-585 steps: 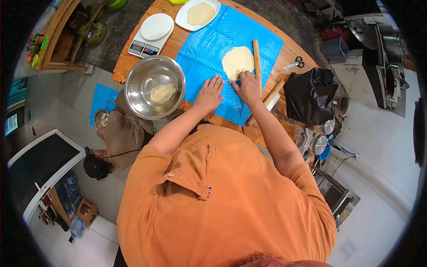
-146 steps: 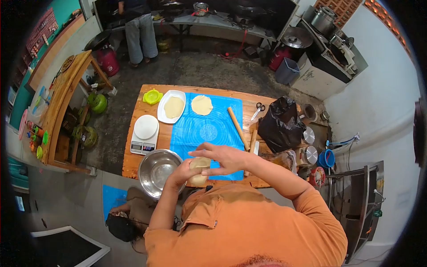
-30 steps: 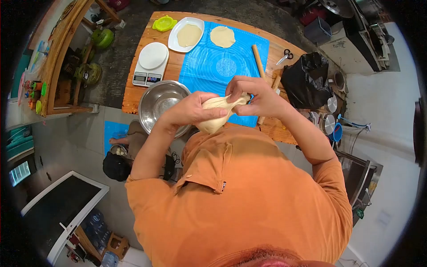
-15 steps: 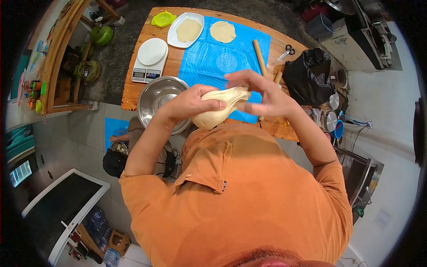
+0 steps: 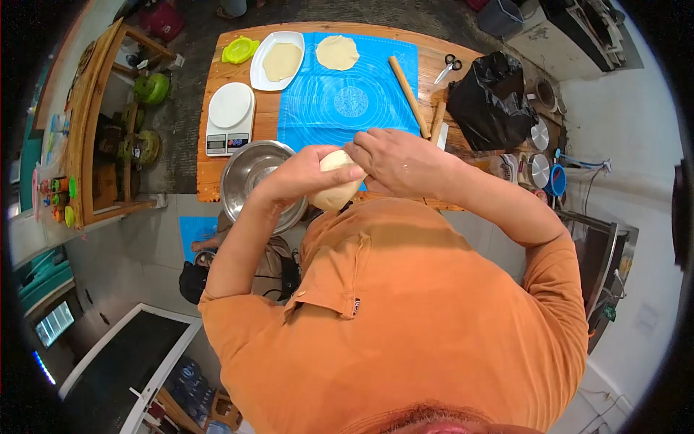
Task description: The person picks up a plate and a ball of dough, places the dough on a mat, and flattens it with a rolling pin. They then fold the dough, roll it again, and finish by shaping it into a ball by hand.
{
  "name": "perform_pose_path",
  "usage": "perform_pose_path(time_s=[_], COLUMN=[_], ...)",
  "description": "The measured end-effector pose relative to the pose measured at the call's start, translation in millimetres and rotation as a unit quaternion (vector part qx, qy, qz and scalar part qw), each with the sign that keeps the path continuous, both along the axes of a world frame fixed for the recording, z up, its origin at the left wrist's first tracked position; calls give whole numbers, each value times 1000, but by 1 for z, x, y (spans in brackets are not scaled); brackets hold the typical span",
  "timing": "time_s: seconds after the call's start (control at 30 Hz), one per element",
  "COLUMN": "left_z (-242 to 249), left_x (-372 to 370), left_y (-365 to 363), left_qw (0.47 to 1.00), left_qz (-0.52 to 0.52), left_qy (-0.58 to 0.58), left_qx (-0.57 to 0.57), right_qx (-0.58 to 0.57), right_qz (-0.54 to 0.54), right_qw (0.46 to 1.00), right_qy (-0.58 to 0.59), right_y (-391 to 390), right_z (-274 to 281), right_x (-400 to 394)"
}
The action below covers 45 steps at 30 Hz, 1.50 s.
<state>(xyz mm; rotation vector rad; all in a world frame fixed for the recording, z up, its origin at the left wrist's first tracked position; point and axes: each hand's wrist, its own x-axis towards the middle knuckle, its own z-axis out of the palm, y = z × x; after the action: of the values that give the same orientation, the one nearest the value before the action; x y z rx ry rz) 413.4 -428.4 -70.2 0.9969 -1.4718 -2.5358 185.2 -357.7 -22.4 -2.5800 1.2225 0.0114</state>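
My left hand (image 5: 300, 177) is wrapped round a smooth, pale ball of dough (image 5: 336, 189), its thumb lying across the front. At the ball's upper right, my right hand (image 5: 397, 163) has its fingers bent and pressed together against the dough; the spot they pinch is hidden behind them. Both hands are held above the table's near edge, close to my orange shirt. Just left of the dough, partly under my left forearm, stands a steel bowl (image 5: 230, 177). Beyond the hands lies a blue printed mat (image 5: 307, 108) bearing a flat dough round (image 5: 337, 53).
A white plate (image 5: 259, 74) with another flat dough piece, a lime-green mould (image 5: 240, 50) and a kitchen scale (image 5: 230, 108) occupy the left. Rolling pin (image 5: 410, 98), scissors (image 5: 448, 66) and black plastic bag (image 5: 491, 101) lie right. A person (image 5: 195, 281) sits low at left.
The right hand's fingers, spread at the dough's stretched end before, have closed against it. The dough looks rounder and its drawn-out folds no longer show. The view has shifted slightly.
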Motion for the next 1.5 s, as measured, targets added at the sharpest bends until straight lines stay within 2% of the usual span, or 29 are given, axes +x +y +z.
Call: perform_pose_path(time_s=[0.07, 0.2, 0.43, 0.5, 0.57, 0.6, 0.63, 0.67, 0.7, 0.73, 0.77, 0.8, 0.83, 0.93, 0.97, 1.0, 1.03, 1.07, 1.1, 1.13, 1.17, 1.2, 1.23, 1.27, 1.3, 1.37, 1.4, 1.47, 1.5], left_z=[7, 0, 16, 33, 44, 45, 46, 47, 50, 51, 52, 52, 50, 46, 45, 40, 34, 27, 18, 2, -8, -17, -26, -38, -51, -79, -101, -125, -134], left_x=[-4, -9, -7, -9, -9, -8, -8, -7, -7, -6, -6, -7, -7, -8, -8, -4, 6, 19, 33, 48, 57, 66, 74, 81, 86, 99, 106, 110, 111], left_y=[-2, -1, -6, -4, 3, 3, 3, 2, 0, 0, -1, -4, -6, -13, -16, -20, -25, -31, -37, -38, -36, -30, -24, -18, -10, 7, 14, 26, 30], left_qw=[987, 965, 924, 900, 804, 805, 768, 727, 728, 698, 664, 668, 644, 596, 568, 537, 539, 579, 617, 654, 653, 682, 707, 701, 702, 742, 732, 733, 732], left_qz=[-75, -88, -158, -178, -157, -158, -151, -143, -143, -144, -143, -144, -115, -66, -47, -45, -43, -26, -12, 25, 21, 15, 11, 8, 9, 3, 17, 31, 45], left_qy=[-43, -50, -42, -36, -50, -50, -33, -16, -17, -8, 3, 0, 13, 20, 18, -3, -6, -45, -82, -100, -94, -142, -189, -188, -188, -285, -285, -301, -313], left_qx=[-137, -242, -346, -395, -571, -570, -622, -671, -670, -702, -734, -730, -756, -800, -821, -843, -842, -814, -783, -749, -751, -718, -681, -688, -687, -608, -618, -609, -604], right_qx=[-63, -72, 100, 214, 256, 300, 302, 369, 432, 439, 479, 514, 521, 613, 617, 637, 648, 598, 533, 508, 471, 466, 463, 460, 461, 471, 474, 441, 444], right_qz=[38, 25, 3, -8, -18, -25, -25, -59, -92, -90, -156, -221, -221, -225, -224, -191, -156, -118, -67, -151, -236, -241, -272, -300, -300, -293, -292, -348, -347], right_qw=[997, 997, 987, 958, 942, 922, 921, 885, 842, 838, 785, 721, 717, 524, 523, 427, 322, 276, 345, 441, 526, 524, 477, 430, 431, 424, 424, 480, 481], right_qy=[18, -3, -129, -189, -217, -242, -243, -277, -308, -310, -361, -408, -408, -546, -543, -613, -672, -743, -770, -725, -668, -671, -696, -717, -715, -716, -714, -674, -671], right_y=[0, -2, -11, -12, -16, -15, -13, -12, -11, -7, -2, 2, 4, 3, 6, 10, 13, 13, 9, 7, 7, 7, 5, 2, 0, -3, -4, -3, -3], right_z=[-18, -26, -17, -16, -17, -17, -17, -16, -15, -16, -16, -18, -21, -35, -41, -45, -46, -35, -25, -17, -14, -15, -16, -17, -24, -46, -51, -61, -65], right_x=[-2, -7, -21, -23, -27, -29, -28, -28, -29, -28, -29, -29, -28, -29, -30, -35, -41, -48, -55, -68, -79, -78, -73, -71, -73, -74, -71, -62, -59])
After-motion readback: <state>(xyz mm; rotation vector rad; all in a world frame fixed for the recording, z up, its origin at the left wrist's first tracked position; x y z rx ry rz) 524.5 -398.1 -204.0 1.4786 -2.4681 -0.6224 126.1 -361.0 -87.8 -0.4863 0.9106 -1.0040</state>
